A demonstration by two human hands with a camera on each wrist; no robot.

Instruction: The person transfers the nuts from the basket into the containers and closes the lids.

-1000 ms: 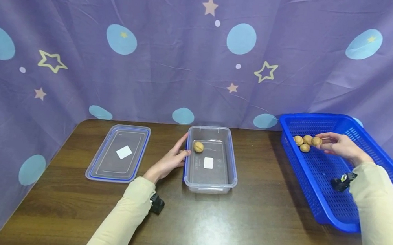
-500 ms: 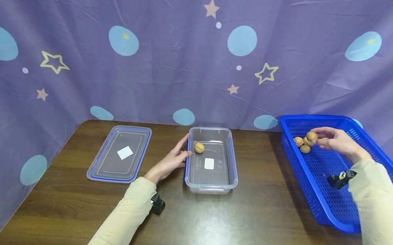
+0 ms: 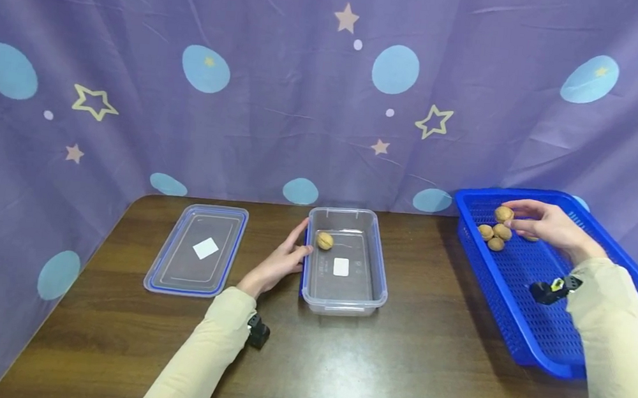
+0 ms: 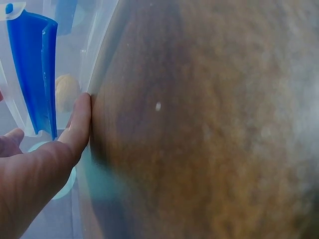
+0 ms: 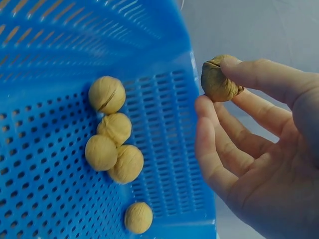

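Observation:
A walnut (image 3: 504, 215) is pinched between the thumb and fingertips of my right hand (image 3: 552, 229), raised over the far end of the blue basket (image 3: 524, 289). In the right wrist view, several walnuts (image 5: 114, 128) lie in the basket, most clustered and one walnut (image 5: 138, 217) apart. My left hand (image 3: 277, 263) rests against the left side of a clear plastic food container (image 3: 344, 292), fingers extended along its wall. One walnut (image 3: 324, 241) sits inside that container, near its left wall. A blue side flap (image 4: 35, 69) of the container shows in the left wrist view.
A clear lid with a blue seal (image 3: 185, 271) lies flat on the wooden table (image 3: 302, 370), left of the container. Behind the table hangs a purple patterned curtain (image 3: 283, 93). The basket's raised wall stands between the container and the walnuts.
My right hand has lifted a walnut up from the cluster and slightly left within the basket. The left hand stays against the container. The head view has shifted slightly.

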